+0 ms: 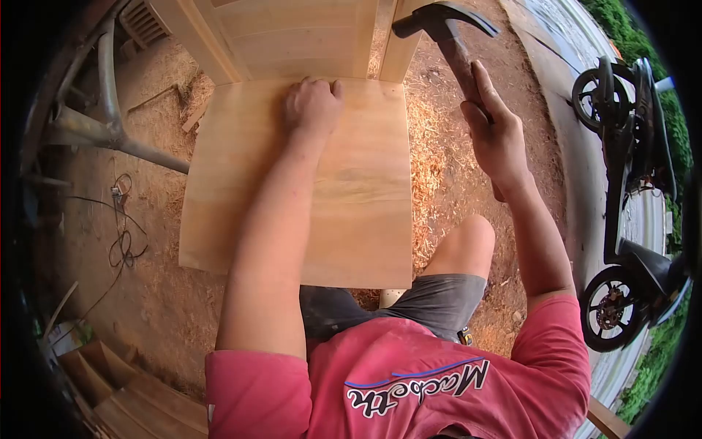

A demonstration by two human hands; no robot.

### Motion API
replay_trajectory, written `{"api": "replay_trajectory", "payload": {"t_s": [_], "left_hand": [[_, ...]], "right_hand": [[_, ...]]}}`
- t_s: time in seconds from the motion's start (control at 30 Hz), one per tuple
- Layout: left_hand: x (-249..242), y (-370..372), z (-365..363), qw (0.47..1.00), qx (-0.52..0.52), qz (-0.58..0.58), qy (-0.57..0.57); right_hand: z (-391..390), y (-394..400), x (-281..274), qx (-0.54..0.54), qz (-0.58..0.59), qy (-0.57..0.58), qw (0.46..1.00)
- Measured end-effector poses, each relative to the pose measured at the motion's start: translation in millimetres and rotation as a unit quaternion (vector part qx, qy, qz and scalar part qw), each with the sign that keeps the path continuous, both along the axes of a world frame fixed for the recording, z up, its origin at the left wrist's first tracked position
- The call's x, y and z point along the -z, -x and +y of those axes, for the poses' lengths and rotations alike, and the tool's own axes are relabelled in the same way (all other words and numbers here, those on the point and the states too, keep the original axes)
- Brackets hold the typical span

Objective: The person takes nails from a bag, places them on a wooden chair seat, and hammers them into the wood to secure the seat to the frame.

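Observation:
A pale wooden chair seat (pixel 358 197) lies below me, with the chair's back panel (pixel 292 36) rising at its far edge. My left hand (pixel 313 104) is closed into a fist and presses on the seat's far edge, close to the back panel. Whether it pinches a nail I cannot tell. My right hand (pixel 497 135) grips the handle of a claw hammer (pixel 444 25), raised above the seat's right rear corner, with the dark head up near the chair's right post.
Wood shavings cover the dirt ground (pixel 446 161) around the chair. A metal pipe frame (pixel 110 110) and a tangle of cable (pixel 124 234) lie at the left. Wooden pieces (pixel 124 395) are stacked at the lower left. A motorcycle (pixel 629 197) stands at the right.

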State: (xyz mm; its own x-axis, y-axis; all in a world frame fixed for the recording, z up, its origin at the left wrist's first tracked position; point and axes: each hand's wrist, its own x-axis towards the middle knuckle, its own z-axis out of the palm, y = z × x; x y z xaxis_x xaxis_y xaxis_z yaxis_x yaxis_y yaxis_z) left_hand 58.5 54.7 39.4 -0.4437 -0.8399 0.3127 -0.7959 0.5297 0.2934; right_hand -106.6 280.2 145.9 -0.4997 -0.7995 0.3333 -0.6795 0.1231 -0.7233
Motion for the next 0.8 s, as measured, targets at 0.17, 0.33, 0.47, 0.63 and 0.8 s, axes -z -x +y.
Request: {"api": "replay_trajectory", "payload": {"t_s": [0.17,0.33,0.47,0.63,0.8], "left_hand": [[-6,1,3,1.0,0.005,0.0,0.001],[3,3,-2,0.999,0.001,0.038,0.016],[-6,-20,-1,0.997,0.002,0.061,-0.04],[-11,-141,-20,0.987,-0.014,0.113,-0.114],[-13,-340,-6,0.952,-0.17,0.168,-0.193]], "right_hand": [[-4,14,15,-0.002,0.182,-0.257,0.949],[-2,17,27,-0.029,0.125,-0.196,0.972],[6,32,22,-0.039,0.052,-0.227,0.972],[95,98,115,0.078,-0.145,-0.185,0.969],[217,120,242,0.224,-0.21,-0.342,0.888]]}}
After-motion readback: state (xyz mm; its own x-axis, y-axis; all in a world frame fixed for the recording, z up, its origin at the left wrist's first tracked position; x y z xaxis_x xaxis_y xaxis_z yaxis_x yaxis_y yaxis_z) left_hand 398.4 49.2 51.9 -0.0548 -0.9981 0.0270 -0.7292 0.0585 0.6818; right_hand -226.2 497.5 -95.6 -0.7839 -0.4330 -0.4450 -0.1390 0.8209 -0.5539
